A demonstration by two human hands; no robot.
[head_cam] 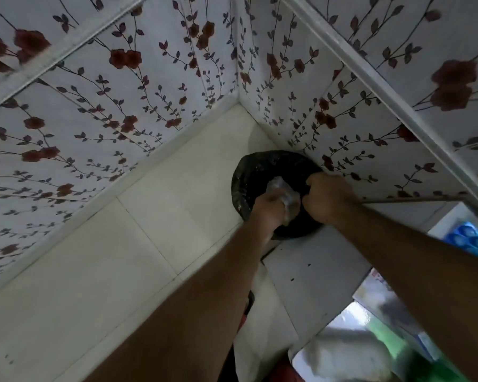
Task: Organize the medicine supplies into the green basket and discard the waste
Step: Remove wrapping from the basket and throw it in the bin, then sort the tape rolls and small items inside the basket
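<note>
Green basket [392, 354] glimpsed at bottom right edge, blurred. Left hand [269, 209] closed round crumpled clear plastic waste [286, 197] over bin mouth. Right hand [327, 195] clenched on black bin bag [249, 175] rim. Bin tucked against floral wall [342, 125] in corner; open tiled floor [135, 230] left.

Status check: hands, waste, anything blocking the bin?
Left hand shut on clear plastic waste over black bin bag. Right hand grips bag rim. Nothing blocking.
</note>
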